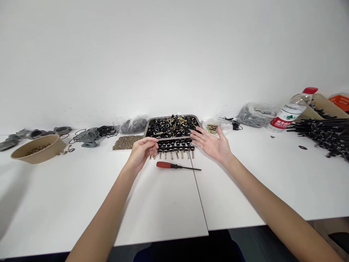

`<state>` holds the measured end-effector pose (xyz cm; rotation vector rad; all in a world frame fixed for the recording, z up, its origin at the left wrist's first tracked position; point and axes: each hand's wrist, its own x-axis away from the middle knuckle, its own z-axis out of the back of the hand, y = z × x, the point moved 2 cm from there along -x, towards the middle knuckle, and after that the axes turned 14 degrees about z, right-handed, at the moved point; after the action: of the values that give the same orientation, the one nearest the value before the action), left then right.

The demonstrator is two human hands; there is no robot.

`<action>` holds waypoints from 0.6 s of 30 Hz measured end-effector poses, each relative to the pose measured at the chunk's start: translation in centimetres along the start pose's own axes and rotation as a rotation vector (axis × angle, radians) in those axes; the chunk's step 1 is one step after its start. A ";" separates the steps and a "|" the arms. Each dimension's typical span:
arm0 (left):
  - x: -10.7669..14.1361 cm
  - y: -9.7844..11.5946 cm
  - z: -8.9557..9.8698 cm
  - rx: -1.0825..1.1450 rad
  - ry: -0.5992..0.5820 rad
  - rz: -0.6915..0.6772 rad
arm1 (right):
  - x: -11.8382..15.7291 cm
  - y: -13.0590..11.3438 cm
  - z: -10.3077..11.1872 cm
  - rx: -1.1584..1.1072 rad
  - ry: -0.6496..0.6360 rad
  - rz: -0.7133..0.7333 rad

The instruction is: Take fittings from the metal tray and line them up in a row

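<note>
While the left hand [141,152] pinches a bolt [151,155] by the row of bolts [176,149] below the tray [147,128] and the right hand [212,142] hangs wide open, one bump could knock them over.

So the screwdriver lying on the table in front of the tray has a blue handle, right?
Not quite. The head view shows the screwdriver lying on the table in front of the tray, but its handle is red, not blue. It lies between the left hand and the right hand, touching neither.
</note>
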<state>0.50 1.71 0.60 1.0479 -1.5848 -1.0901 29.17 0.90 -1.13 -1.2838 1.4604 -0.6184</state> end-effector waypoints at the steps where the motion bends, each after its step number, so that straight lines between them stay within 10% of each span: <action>1: 0.0 0.0 0.0 0.000 0.000 0.000 | -0.1 0.3 0.2 0.002 0.019 -0.008; 10: 0.1 0.1 0.0 0.030 0.008 0.019 | -1.3 0.8 1.0 0.550 0.112 0.037; 18: 0.0 -0.2 0.0 0.027 0.014 0.020 | -7.0 -1.4 0.3 1.022 -0.257 -0.039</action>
<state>0.53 1.63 0.45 1.0531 -1.5995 -1.0483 29.15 7.01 2.55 -0.5421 0.7058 -1.0030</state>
